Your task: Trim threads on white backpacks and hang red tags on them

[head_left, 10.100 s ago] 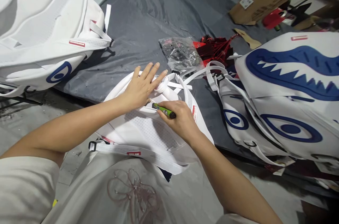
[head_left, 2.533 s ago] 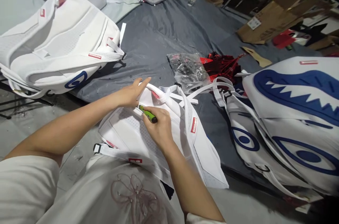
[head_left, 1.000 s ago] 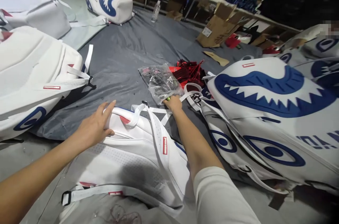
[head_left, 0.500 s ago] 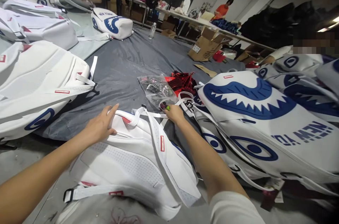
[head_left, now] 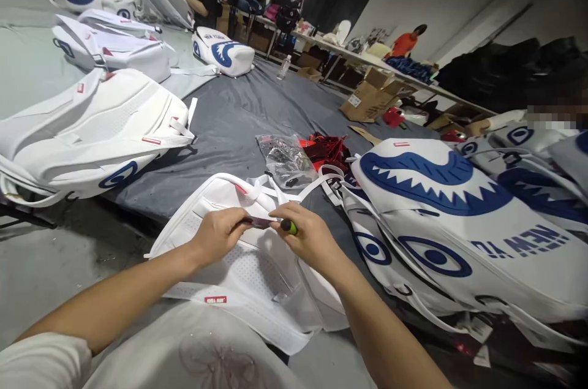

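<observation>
A white backpack (head_left: 184,236) lies before me with its dotted back panel up. My left hand (head_left: 220,233) is closed in a pinch on the edge of its white shoulder strap (head_left: 263,210), where a small dark reddish patch shows between the fingertips. My right hand (head_left: 305,234) pinches the same strap just to the right. A small tool with a green-and-black end (head_left: 289,226) sticks out of the right hand; the rest of it is hidden by the fingers. Near my body lies the other strap with a red label (head_left: 215,299).
White backpacks with blue shark mouths (head_left: 436,174) are piled at the right. More white backpacks (head_left: 133,107) lie at the left. Beyond my hands are a clear plastic bag (head_left: 285,159) and red tags (head_left: 328,153). A bottle (head_left: 283,67), a cardboard box (head_left: 372,95) and co-workers are farther back.
Both hands have come together over the backpack. My left hand went from resting on its top edge to pinching the strap; my right hand came back toward me with the tool. The view shifted left.
</observation>
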A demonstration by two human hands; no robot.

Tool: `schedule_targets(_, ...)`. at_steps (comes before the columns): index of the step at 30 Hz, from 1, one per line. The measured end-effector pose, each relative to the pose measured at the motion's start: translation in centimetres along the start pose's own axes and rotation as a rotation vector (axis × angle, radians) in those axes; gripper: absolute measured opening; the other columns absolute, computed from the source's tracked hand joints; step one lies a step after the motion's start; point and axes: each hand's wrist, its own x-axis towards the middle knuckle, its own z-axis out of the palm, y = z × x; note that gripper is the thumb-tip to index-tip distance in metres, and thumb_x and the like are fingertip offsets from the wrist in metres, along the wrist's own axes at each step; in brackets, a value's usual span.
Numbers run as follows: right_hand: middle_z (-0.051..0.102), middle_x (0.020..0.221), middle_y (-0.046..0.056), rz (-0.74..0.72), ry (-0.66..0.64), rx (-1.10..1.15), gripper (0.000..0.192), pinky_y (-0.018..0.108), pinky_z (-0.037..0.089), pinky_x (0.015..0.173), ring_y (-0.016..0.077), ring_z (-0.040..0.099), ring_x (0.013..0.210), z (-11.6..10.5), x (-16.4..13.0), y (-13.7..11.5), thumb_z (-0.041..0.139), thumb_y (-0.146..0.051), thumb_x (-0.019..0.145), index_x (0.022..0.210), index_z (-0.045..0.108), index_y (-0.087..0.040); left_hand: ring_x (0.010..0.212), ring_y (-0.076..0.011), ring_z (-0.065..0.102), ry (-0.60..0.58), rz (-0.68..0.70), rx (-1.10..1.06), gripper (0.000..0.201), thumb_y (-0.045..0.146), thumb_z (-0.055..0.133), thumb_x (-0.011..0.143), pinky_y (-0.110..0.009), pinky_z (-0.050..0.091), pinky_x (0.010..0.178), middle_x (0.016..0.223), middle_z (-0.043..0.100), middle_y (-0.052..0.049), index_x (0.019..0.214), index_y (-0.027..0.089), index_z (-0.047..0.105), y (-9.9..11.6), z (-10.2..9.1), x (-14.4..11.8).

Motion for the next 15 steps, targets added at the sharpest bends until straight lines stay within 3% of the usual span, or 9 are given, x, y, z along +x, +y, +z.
schedule_targets(2,0.073,0.1,0.004,-0.077,-0.013,-0.182,0.022,0.024,0.047,0.07,0.0155,0.067,0.083,1.1,-0.3,-0.8,0.059,-0.014,0.084,0.098,0.072,-0.025,0.067,-0.0143,0.066,0.057,0.039,0.005,0.018,0.019,0.05,0.093,-0.026,0.051,0.064,0.075,0.071,-0.002,0.088,0.02,0.067,-0.4,0.3,-1.3)
schedule_targets(4,0.074,0.094,0.001,-0.107,-0.069,-0.308,0.031,0.022,0.043,0.065,0.0145,0.067,0.077,1.9,-0.3,-1.1,0.056,-0.006,0.079,0.097,0.072,-0.026,0.073,-0.0158,0.069,0.088,0.079,0.023,0.02,0.019,0.047,0.095,-0.028,0.054,0.07,0.082,0.073,-0.003,0.097,0.022,0.068,-1.3,0.4,-2.5)
schedule_targets(6,0.075,0.09,0.0,-0.065,-0.039,-0.381,0.037,0.022,0.041,0.063,0.0157,0.068,0.076,2.4,0.1,-1.0,0.055,-0.004,0.077,0.101,0.072,-0.027,0.101,-0.0228,0.069,0.127,0.093,0.155,0.024,0.025,0.05,0.096,-0.039,0.055,0.09,0.107,0.074,-0.009,0.115,0.022,0.065,-2.3,0.3,-3.3)
schedule_targets(9,0.077,0.094,0.0,0.073,0.092,-0.355,0.042,0.023,0.044,0.067,0.0188,0.071,0.083,2.6,1.5,-0.4,0.055,-0.006,0.079,0.111,0.071,-0.029,0.144,-0.0371,0.038,0.178,-0.019,0.464,0.041,0.028,0.058,0.092,-0.061,0.033,0.114,0.151,0.047,-0.018,0.133,0.022,0.057,-4.3,-0.4,-3.5)
schedule_targets(11,0.078,0.094,0.0,0.131,0.112,-0.329,0.042,0.024,0.045,0.07,0.02,0.071,0.086,2.9,2.7,-0.1,0.054,-0.008,0.08,0.112,0.071,-0.029,0.149,-0.0398,0.026,0.15,-0.087,0.568,0.036,0.026,0.058,0.091,-0.065,0.029,0.114,0.159,0.034,-0.017,0.127,0.023,0.06,-5.7,-0.9,-3.5)
schedule_targets(15,0.077,0.09,0.0,0.14,-0.106,-0.415,0.04,0.025,0.044,0.067,0.0208,0.071,0.084,4.5,4.8,-0.1,0.057,-0.007,0.078,0.106,0.074,-0.03,0.148,-0.0351,0.031,0.151,-0.047,0.551,0.02,0.026,0.057,0.092,-0.059,0.039,0.11,0.154,0.041,-0.015,0.109,0.025,0.066,-7.8,-1.0,-4.0)
